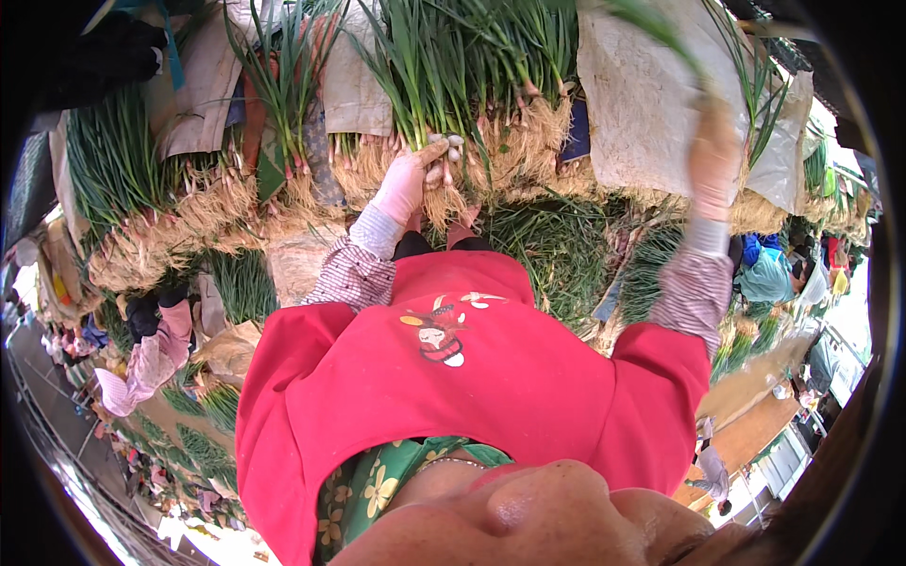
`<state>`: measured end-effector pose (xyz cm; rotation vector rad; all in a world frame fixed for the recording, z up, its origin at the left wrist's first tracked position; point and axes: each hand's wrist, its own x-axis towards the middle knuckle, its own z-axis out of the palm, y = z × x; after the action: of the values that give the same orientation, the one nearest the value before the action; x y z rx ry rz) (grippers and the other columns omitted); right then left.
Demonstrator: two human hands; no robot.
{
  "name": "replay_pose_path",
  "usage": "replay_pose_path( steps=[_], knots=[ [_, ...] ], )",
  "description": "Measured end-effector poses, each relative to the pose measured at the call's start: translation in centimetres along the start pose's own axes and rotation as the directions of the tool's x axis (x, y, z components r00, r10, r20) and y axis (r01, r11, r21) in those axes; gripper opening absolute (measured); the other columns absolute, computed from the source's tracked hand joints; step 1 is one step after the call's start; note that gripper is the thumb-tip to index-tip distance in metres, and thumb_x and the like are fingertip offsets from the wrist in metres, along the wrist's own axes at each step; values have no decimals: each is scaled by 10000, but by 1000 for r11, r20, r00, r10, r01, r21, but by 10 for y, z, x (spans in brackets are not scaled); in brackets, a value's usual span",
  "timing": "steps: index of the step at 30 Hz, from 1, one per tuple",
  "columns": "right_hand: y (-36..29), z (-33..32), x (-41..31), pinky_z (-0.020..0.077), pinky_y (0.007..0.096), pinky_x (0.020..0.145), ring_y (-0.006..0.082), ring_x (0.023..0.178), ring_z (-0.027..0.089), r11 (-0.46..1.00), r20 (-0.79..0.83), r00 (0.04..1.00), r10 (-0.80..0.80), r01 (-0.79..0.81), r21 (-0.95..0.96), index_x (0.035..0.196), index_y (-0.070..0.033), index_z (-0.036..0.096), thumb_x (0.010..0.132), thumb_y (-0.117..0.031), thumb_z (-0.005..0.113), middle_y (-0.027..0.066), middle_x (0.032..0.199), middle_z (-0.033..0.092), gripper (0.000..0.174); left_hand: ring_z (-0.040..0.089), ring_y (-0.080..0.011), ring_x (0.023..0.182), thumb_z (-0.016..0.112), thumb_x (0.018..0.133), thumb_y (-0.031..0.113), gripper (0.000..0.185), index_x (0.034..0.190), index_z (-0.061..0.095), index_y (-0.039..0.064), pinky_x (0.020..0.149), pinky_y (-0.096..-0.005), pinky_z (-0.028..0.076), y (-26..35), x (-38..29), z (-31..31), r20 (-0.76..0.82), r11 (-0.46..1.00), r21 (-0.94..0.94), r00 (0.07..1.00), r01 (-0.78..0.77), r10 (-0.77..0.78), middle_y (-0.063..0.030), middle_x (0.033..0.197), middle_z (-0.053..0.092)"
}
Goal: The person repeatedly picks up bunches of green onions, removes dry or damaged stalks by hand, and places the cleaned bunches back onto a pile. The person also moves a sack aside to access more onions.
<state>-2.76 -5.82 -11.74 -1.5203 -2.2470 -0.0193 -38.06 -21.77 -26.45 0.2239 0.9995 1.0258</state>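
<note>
My left hand (419, 173) is closed round the base of a bunch of green-leaved allium plants (425, 85), probably young garlic, with pale roots hanging below the fingers. The hand wears a light glove with grey fingertips. Raised at the right, my right hand (711, 134) is blurred, with a blurred green stalk (658, 32) extending up from it. A pale woven sheet (637, 106) lies behind and beside that hand. Rooted plants (524, 141) are piled just right of my left hand.
More rooted bunches (120, 163) line the left, some under pale sacking (205, 92). Loose green leaves (559, 247) lie below the row. A person in pink clothing (152, 354) is at the lower left; another person (713, 470) is at the lower right.
</note>
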Motion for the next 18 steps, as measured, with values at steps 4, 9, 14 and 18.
replay_pose_path(
  steps=[4, 9, 14, 18],
  knots=[
    [99, -69, 22, 533, 281, 554, 129, 707, 636, 733, 64, 946, 317, -201, -650, 1293, -238, 565, 974, -187, 469, 42, 1120, 674, 337, 455, -74, 440, 518, 957, 187, 233, 1021, 641, 0, 398, -221, 337, -7, 3, -3, 50, 999, 52, 999, 10, -12, -12, 750, 633],
    [18, 17, 5, 472, 331, 768, 194, 911, 559, 966, 364, 899, 245, -260, -9, 1217, -126, 597, 917, -174, 514, 105, 1159, 592, 314, 452, -70, 427, 533, 949, 185, 220, 954, 649, -3, 408, -219, 403, -6, -14, 16, -20, 997, 75, 999, -30, 31, -24, 715, 631],
    [-172, 182, -75, 399, 367, 1032, 295, 1219, 502, 798, 723, 589, -361, -206, 566, 1293, -42, 512, 874, -243, 522, 182, 1344, 502, 465, 459, -72, 426, 547, 941, 158, 195, 921, 651, -6, 403, -224, 381, -4, -18, 19, -164, 976, 210, 982, -55, 91, -26, 684, 622],
    [-182, 193, -77, 487, 376, 934, 300, 1036, 618, 843, 643, 716, -271, -146, 518, 1180, -15, 586, 920, -301, 506, 147, 1149, 636, 395, 491, -91, 431, 565, 935, 144, 189, 920, 647, -27, 409, -240, 414, 4, -40, -3, -246, 970, 231, 960, -75, 133, -42, 684, 625]
  ],
)
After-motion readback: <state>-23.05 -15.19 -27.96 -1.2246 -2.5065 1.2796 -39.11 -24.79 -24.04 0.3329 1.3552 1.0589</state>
